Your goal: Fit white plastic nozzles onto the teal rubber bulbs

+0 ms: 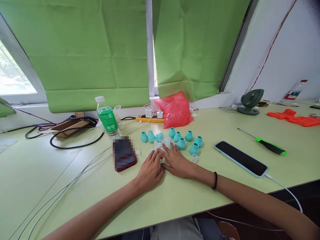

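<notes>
A pile of small translucent white plastic pieces (165,143) lies on the table among turquoise vase-shaped pieces (181,143). My right hand (178,162) rests palm down at the near side of the pile, fingers spread, with the fingertips on the translucent pieces. Beside it and touching it, my left hand (149,169) lies low on the table with its fingers stretched toward the same pile. Neither hand visibly grips anything, though what lies beneath the palms is hidden. One loose translucent cup (194,158) stands to the right of my right wrist.
A phone in a red case (124,155) and a water bottle (108,118) are on the left. Behind are a power strip (150,119) and a red bubble-wrap bag (177,110). Rightward lie a charging phone (241,158), a screwdriver (271,146) and a small fan (251,101).
</notes>
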`<state>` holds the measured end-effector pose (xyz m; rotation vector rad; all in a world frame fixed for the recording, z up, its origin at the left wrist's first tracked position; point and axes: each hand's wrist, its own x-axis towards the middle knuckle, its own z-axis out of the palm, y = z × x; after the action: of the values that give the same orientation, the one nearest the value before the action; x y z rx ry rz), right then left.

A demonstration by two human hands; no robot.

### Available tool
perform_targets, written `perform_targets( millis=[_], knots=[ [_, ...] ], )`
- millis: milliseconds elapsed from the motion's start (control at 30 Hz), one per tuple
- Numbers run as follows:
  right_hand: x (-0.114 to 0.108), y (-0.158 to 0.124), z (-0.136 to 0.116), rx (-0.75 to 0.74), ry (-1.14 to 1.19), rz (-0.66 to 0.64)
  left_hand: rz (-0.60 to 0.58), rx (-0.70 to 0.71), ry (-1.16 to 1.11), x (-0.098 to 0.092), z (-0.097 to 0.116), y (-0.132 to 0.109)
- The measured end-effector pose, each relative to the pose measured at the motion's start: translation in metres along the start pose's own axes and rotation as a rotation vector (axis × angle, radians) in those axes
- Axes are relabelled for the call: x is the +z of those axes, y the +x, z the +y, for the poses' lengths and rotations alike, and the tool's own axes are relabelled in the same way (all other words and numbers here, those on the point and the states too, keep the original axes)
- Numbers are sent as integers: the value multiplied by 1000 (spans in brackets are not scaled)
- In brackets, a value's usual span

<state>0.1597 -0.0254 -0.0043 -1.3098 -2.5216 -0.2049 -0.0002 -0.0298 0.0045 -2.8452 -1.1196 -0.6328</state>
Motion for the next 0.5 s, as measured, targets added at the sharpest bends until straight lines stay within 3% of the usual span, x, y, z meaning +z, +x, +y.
perform_targets(
  millis=[167, 300, 500],
  knots=[
    [1, 1, 3, 0, 55, 82, 31, -28, -16, 1, -1, -2],
    [1, 1, 0, 54, 43, 141, -63, -54, 3, 6, -5, -3],
    [5, 11, 9, 64, 15, 17, -89, -103, -58, 6, -5, -2]
  ],
)
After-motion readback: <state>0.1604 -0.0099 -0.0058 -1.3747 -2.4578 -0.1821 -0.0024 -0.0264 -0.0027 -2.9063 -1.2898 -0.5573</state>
